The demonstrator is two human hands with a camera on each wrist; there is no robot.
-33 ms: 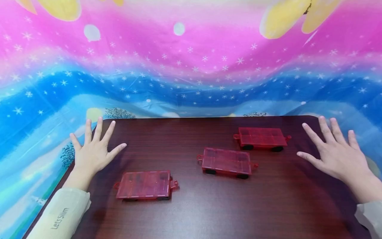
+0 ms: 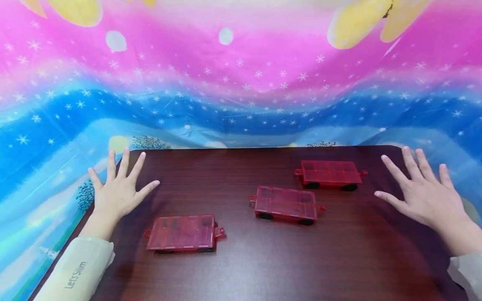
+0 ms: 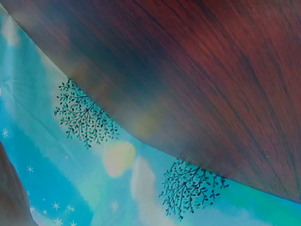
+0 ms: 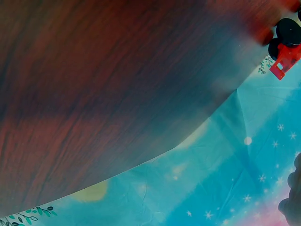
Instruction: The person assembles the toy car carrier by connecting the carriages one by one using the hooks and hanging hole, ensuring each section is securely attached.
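Observation:
Three translucent red toy train cars with black wheels rest on the table. The left car (image 2: 181, 233) lies nearest the front, the middle car (image 2: 286, 203) is farther back, and the right car (image 2: 330, 172) is farthest. Each has a small coupling at both ends. My left hand (image 2: 118, 194) is held over the table's left side with fingers spread, nearest the left car and apart from it. On the opposite side, my right hand (image 2: 429, 196) is spread too, to the right of the farthest car. Neither hand holds anything. Part of one car's wheels (image 4: 288, 31) shows in the right wrist view.
The dark wooden table (image 2: 263, 267) has rounded far corners. Behind and beside it hangs a pink and blue cloth (image 2: 241, 96) printed with snowflakes, and its folds meet the table edge. Pale sleeves (image 2: 77, 267) cover both forearms.

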